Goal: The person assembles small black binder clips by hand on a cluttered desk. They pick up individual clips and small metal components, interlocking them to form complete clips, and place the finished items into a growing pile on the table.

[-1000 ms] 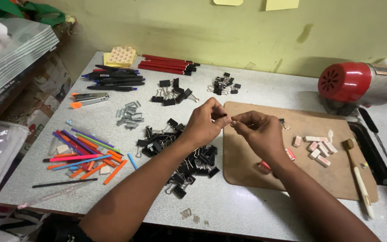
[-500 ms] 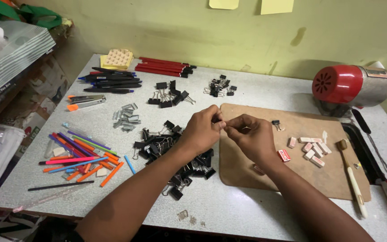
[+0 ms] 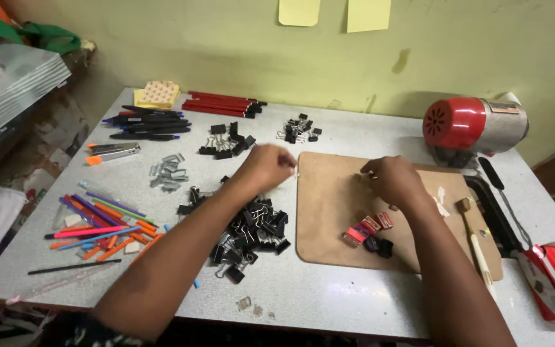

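The left hand (image 3: pixel 266 168) is hovering over the near pile of black binder clips (image 3: pixel 252 231), at the left edge of the brown board (image 3: pixel 329 212). Its grip is pinched together, but whatever small thing sits between the fingertips is too blurred to make out. The right hand (image 3: pixel 390 180) is resting on the board itself, grip curled closed; I cannot tell whether it is clamped on anything. Just in front of it, red and pink small blocks (image 3: pixel 370 226) are lying beside a dark clip (image 3: pixel 380 245).

It looks like a sorting or assembling step with small stationery, the two hands well apart for now. Any further move near the clips would call for care, since the pile is tangled and loose.

Around them on the counter (image 3: pixel 329 302): more binder clips in two smaller heaps (image 3: pixel 229 140), grey staples (image 3: pixel 168 172), coloured pens (image 3: pixel 97 225), black pens (image 3: pixel 149 123), red pens (image 3: pixel 223 104) and a yellow pad (image 3: pixel 157 94). To the right, a red and silver machine (image 3: pixel 473 125) is standing by the wall, with a wooden-handled tool (image 3: pixel 473 234) lying across the board's right edge.
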